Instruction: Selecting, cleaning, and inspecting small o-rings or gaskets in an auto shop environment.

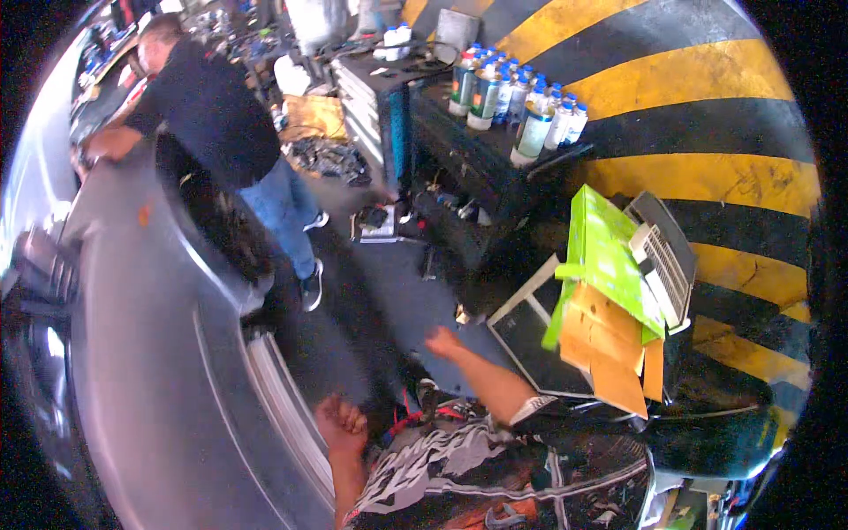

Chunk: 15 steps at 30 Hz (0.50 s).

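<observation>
My left hand (342, 425) hangs low beside the grey car door (168, 291), close to its pale sill (287, 402). Its fingers are curled in, and nothing shows in them. Out in front of my body, over the dark floor, is my right hand (444, 343). It looks bunched, but its fingers are blurred and turned away, so I cannot tell how they are closed. To its right lies a dark flat panel with a pale frame (534, 340), apart from the hand. Neither hand visibly touches an object.
A bright green box (609, 252) with open cardboard flaps (605, 340) sits at right, beside a grey vent grille (667, 274). Several bottles (534, 132) stand on a dark bench by the striped wall (689, 79). A person (216, 106) leans over the car. Small parts lie on the floor.
</observation>
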### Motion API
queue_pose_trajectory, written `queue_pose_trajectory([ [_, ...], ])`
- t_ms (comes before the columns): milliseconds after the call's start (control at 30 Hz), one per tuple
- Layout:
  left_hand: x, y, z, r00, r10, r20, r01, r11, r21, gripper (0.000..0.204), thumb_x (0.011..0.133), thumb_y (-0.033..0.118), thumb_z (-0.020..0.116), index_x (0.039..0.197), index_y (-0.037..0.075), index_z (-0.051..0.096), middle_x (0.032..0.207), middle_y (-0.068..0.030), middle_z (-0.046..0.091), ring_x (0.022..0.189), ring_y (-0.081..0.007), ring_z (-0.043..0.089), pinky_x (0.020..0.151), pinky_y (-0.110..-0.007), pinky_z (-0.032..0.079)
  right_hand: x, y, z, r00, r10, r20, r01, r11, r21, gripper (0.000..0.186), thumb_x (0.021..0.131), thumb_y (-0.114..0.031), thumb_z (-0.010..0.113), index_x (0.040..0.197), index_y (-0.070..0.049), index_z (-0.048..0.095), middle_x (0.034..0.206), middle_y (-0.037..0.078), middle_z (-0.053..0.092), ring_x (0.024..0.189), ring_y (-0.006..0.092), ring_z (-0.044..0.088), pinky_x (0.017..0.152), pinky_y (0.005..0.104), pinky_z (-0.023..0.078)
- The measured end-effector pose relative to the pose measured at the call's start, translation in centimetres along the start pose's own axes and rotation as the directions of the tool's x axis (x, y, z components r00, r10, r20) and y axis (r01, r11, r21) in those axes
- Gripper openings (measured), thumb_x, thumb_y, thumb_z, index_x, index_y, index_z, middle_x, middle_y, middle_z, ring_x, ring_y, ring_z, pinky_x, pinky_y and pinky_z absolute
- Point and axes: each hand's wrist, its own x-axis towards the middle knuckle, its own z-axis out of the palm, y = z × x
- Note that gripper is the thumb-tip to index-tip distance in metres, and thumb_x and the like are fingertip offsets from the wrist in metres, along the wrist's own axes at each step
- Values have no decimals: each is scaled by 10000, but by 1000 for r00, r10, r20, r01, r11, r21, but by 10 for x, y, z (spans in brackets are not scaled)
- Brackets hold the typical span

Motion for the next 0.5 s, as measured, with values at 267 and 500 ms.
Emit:
queue_pose_trajectory([
  [267,157,113,71,955,-91,283,82,996,44,222,848,353,560,728,166,570,472,46,216,388,-99,208,356,-253,195,141,-232,-183,598,-77,-798,363,914,184,915,621,-309,845,1330,65,404,1284,251,517,1221,358,489,1046,402,382],
  [500,260,202,168,983,-65,170,57,997,48,198,864,347,557,766,175,556,493,50,243,402,-93,227,359,-246,183,103,-232,-453,-377,14,-926,150,988,-46,1077,578,-277,881,1383,54,245,1366,313,348,1252,477,366,1078,502,323],
])
